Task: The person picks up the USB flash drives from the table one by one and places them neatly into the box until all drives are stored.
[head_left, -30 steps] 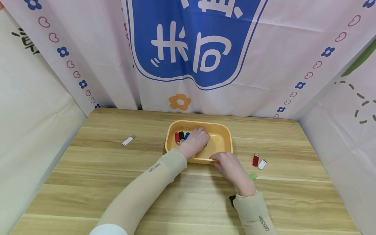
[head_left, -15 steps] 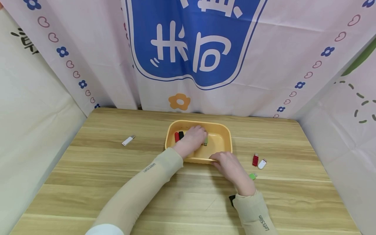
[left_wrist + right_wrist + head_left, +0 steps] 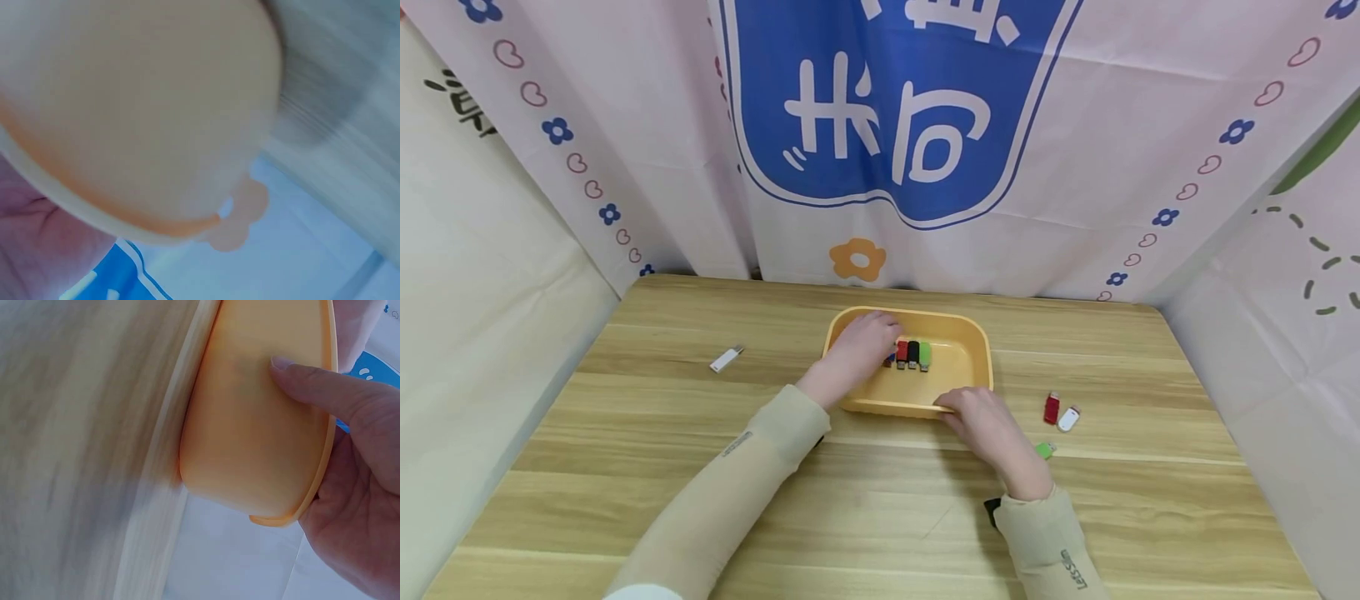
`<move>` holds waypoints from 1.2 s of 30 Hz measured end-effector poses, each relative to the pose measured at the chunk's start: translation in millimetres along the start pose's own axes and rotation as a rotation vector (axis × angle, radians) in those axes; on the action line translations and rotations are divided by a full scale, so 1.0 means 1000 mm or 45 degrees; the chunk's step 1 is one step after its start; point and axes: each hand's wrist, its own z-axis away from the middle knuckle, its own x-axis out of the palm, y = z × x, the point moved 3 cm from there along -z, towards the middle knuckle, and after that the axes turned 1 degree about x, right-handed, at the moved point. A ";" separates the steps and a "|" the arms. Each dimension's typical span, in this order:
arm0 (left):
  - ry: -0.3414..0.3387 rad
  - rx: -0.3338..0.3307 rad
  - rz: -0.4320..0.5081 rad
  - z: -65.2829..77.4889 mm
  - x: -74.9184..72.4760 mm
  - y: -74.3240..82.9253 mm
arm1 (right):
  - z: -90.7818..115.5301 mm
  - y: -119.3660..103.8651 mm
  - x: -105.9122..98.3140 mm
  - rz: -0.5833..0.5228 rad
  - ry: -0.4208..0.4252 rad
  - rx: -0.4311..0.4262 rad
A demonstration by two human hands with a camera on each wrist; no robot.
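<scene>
By the table's point(image 3: 880, 517) far edge, right grip point(image 3: 990, 423) is clamping a likely light, stiff tray's point(image 3: 957, 362) handy rim point(image 3: 891, 409); left grip point(image 3: 859, 343), can't tell.

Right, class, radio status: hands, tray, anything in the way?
Left hand over left end of tray, grip unclear. Right hand grips its near rim. Red drive, black drive, green drive lined up inside. Left hand partly hides blue drive.

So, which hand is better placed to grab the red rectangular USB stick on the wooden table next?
Probably the right hand: it's nearer the red rectangular USB stick, though it must release the rounded yellow plastic box. The left hand, farther off, is inside the box's left end.
</scene>
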 end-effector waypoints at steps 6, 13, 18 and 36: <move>0.107 -0.045 0.138 0.015 -0.005 -0.018 | 0.000 0.001 0.001 -0.017 -0.003 0.024; 0.205 -0.110 0.297 0.033 -0.009 -0.037 | 0.000 0.002 0.001 -0.018 0.001 0.032; 0.227 -0.179 0.338 0.044 -0.011 -0.048 | 0.000 0.002 0.001 -0.019 -0.007 0.042; 0.328 -0.421 0.366 0.083 -0.016 -0.095 | 0.000 0.001 0.001 -0.025 -0.007 0.030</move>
